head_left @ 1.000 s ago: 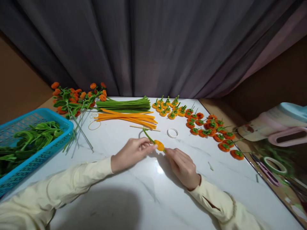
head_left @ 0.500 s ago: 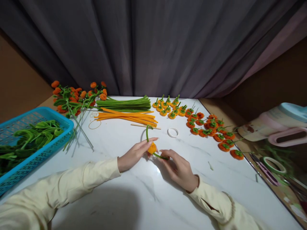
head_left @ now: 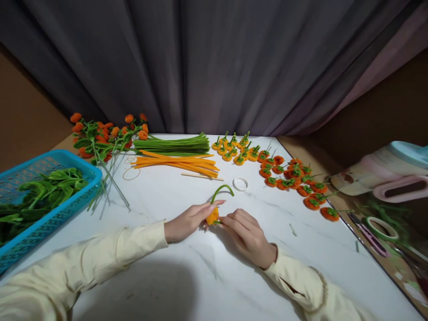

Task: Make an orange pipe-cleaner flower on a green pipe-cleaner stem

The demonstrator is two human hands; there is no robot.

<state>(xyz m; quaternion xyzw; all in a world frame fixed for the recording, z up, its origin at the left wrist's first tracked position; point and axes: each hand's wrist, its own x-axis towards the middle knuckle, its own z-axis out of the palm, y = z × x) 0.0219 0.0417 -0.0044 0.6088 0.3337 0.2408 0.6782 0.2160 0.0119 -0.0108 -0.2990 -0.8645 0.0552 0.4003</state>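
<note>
Near the middle of the white table, my left hand (head_left: 190,220) pinches a small yellow-orange fuzzy flower (head_left: 212,216) at its fingertips. A green pipe cleaner (head_left: 221,187) rises from the flower and curves over to the right. My right hand (head_left: 247,236) is closed on the short green end at the flower's right side, with its fingertips close to the petals. Behind the hands lie a bundle of green pipe cleaners (head_left: 174,145), a pile of orange ones (head_left: 177,164), a thin wooden stick (head_left: 202,177) and a white ring (head_left: 240,179).
A blue basket (head_left: 95,173) of green leaves stands at left, beside orange flowers with stems (head_left: 100,138). Yellow flower heads (head_left: 239,159) and orange ones (head_left: 311,203) lie back right. A tumbler (head_left: 364,171), tape roll (head_left: 381,229) and pink-handled tool (head_left: 374,240) are far right.
The upper green strand has swung right into a wider arc. My right fingers have moved left along the lower strand, nearer the flower, which sits slightly lower.
</note>
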